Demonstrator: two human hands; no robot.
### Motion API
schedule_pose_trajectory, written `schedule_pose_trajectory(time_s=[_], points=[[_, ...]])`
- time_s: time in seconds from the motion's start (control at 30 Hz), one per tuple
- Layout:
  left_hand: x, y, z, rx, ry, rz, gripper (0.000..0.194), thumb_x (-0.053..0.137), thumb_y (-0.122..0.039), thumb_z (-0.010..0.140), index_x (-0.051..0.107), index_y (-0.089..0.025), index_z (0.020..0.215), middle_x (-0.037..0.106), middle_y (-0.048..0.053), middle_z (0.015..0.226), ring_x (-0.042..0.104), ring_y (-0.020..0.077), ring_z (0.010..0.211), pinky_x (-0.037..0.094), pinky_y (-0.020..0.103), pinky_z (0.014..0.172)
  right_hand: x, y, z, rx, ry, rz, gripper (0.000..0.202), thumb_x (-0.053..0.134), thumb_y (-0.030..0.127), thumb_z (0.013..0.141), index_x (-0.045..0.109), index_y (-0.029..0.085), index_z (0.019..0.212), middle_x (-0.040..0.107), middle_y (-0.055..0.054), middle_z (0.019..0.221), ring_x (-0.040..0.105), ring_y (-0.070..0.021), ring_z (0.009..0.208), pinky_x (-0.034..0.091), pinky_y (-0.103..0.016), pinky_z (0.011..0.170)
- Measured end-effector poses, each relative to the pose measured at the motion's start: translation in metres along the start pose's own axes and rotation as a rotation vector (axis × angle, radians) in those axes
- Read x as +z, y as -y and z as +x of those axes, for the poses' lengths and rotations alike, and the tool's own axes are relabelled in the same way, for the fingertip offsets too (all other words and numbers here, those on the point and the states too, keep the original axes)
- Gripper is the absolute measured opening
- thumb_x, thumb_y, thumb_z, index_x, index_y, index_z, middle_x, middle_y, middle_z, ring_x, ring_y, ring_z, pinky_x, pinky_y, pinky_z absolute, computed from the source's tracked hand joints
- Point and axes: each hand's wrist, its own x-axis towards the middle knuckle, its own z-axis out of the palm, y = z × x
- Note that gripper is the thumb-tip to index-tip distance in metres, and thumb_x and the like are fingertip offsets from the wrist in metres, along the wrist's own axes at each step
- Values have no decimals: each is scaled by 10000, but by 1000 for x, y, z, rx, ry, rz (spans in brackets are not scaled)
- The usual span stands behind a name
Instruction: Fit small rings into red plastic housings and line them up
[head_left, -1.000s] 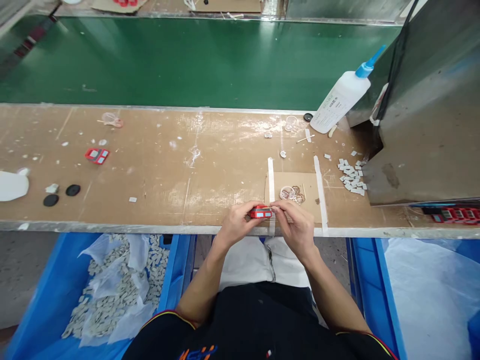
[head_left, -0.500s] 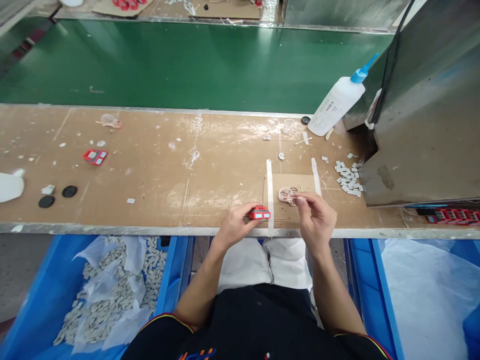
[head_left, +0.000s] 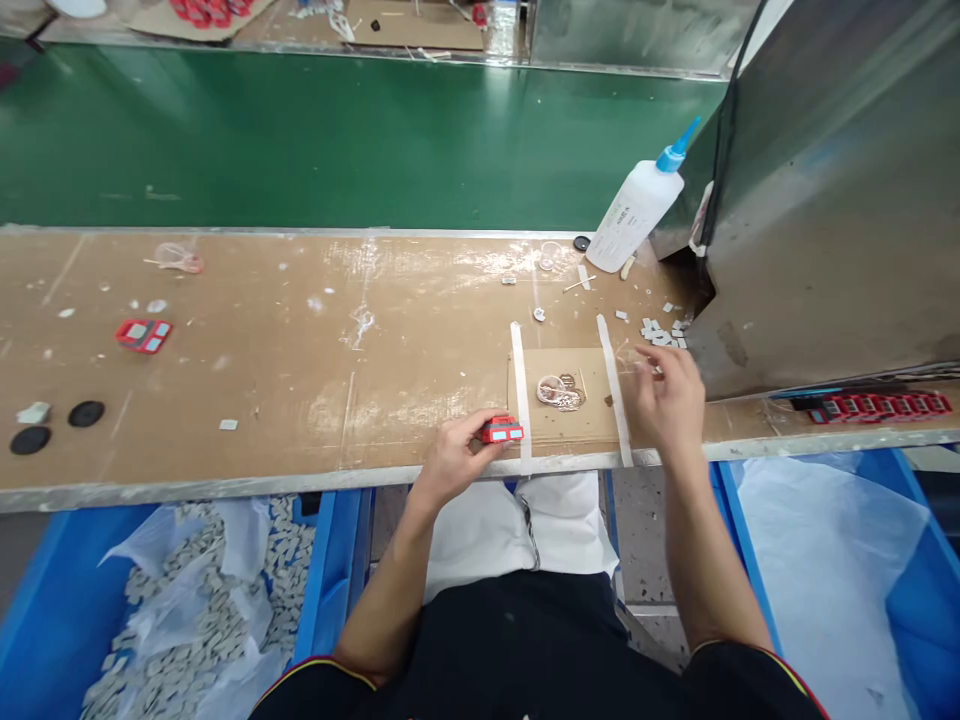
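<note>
Currently, we list: left hand [head_left: 457, 458], pinched round one red toy car [head_left: 502, 430], by the left tape strip [head_left: 520, 375]; right hand [head_left: 670, 400], fingers half curled near the white tiles [head_left: 661, 338], whether holding anything we cannot tell. Step, by our judgement: tile pick-up; next move calls for a light fingertip pinch.

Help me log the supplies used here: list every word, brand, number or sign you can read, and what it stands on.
No text here is clear enough to quote.
Label on the white bottle: print is there, but too small and blurred to read.
Red piece in the left hand: no lettering can be made out.
</note>
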Motion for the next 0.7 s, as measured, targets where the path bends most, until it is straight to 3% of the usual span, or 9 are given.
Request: schedule_pose_trajectory(time_s=[0.07, 0.17, 0.27, 0.4, 0.53, 0.7], points=[[0, 0, 1, 8, 1, 7, 261, 704, -292, 883, 726, -186, 1121, 797, 76, 1004, 752, 200, 854, 614, 299, 776, -11, -28, 13, 0, 41, -170, 250, 487, 271, 955, 708, 211, 1056, 655, -143, 1034, 596, -296, 949, 507, -485, 880], [-1, 0, 2, 7, 2, 7, 252, 707, -280, 879, 729, -189, 1112, 799, 74, 1004, 752, 200, 856, 607, 292, 769, -15, -52, 27, -91, 205, -310, 231, 494, 232, 947, 719, 187, 972, 664, -145, 971, 569, -296, 917, 493, -453, 857], [0, 0, 2, 1, 5, -10, 254, 706, -293, 879, 730, -187, 1109, 798, 76, 1010, 750, 199, 859, 602, 289, 768, -11, -56, 36, -170, 305, -435, 248, 474, 207, 963, 714, 176, 905, 672, -139, 925, 558, -281, 896, 473, -401, 824], [-1, -2, 2, -11, 13, -34, 254, 704, -295, 876, 725, -182, 1103, 799, 77, 1004, 752, 198, 858, 602, 287, 769, -7, -51, 44, -236, 301, -539, 282, 435, 201, 977, 691, 164, 864, 663, -150, 884, 546, -271, 864, 446, -379, 787], [-2, -5, 2, -1, 19, -21, 235, 697, -293, 879, 724, -186, 1086, 800, 78, 1001, 752, 204, 866, 604, 292, 764, -8, -47, 38, -255, 213, -391, 271, 424, 235, 978, 655, 184, 847, 663, -136, 870, 576, -264, 843, 471, -378, 780], [-3, -5, 2, 20, 20, -8, 231, 699, -267, 872, 723, -189, 1088, 799, 76, 982, 749, 203, 844, 603, 295, 767, -13, -42, 12, -75, 268, -45, 277, 511, 397, 972, 654, 213, 822, 694, -78, 807, 623, -226, 726, 510, -358, 705]])
